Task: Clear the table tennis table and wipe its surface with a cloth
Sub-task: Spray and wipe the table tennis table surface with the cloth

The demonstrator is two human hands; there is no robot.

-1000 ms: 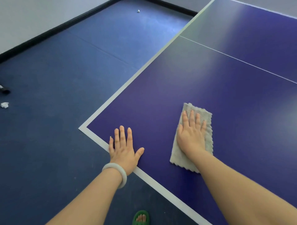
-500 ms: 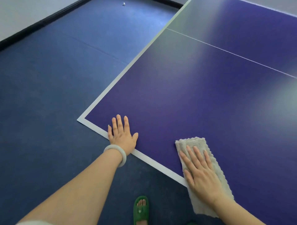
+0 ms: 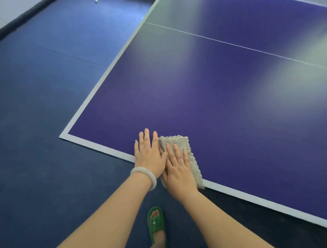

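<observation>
One cloth (image 3: 184, 150), folded and pale grey, lies flat on the bench (image 3: 221, 109) at its near edge, its near end overhanging the white border. The right hand (image 3: 178, 170) presses down on it, palm flat, fingers (image 3: 177, 150) extended and not clenched; this reads as pressure for wiping, not a grasp. The left hand (image 3: 150, 155) lies flat on the bench surface just beside the cloth, touching the right hand, fingers spread and grasping nothing; it appears to serve as a brace while the person leans in. One white bangle (image 3: 144, 177) sits on the left wrist. One green slipper (image 3: 156, 223) shows on the floor (image 3: 44, 159) below. One small pale ball (image 3: 96, 1) lies on the floor, well apart. No loose items show on the visible bench surface, so clearing looks done and wiping is in hand.
</observation>
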